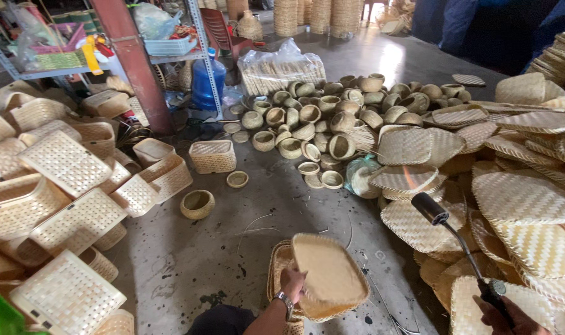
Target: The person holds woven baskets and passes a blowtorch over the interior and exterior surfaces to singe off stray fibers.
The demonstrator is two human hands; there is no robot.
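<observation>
My left hand (292, 282), with a watch on the wrist, grips the near edge of a square woven bamboo tray (329, 273) and holds it tilted, bottom up, above a short stack of similar trays (277, 267). My right hand (506, 313) at the bottom right holds the handle of a black gas torch (459, 245). The torch's nozzle (430, 208) points up and away, with a faint flame above it. The nozzle is to the right of the held tray, apart from it.
A big heap of flat woven trays (518, 198) fills the right side. Rectangular woven baskets (65, 205) pile up on the left. Several small round baskets (332, 118) lie ahead on the concrete floor (189, 260), near a blue water jug (207, 80) and metal shelving (171, 46).
</observation>
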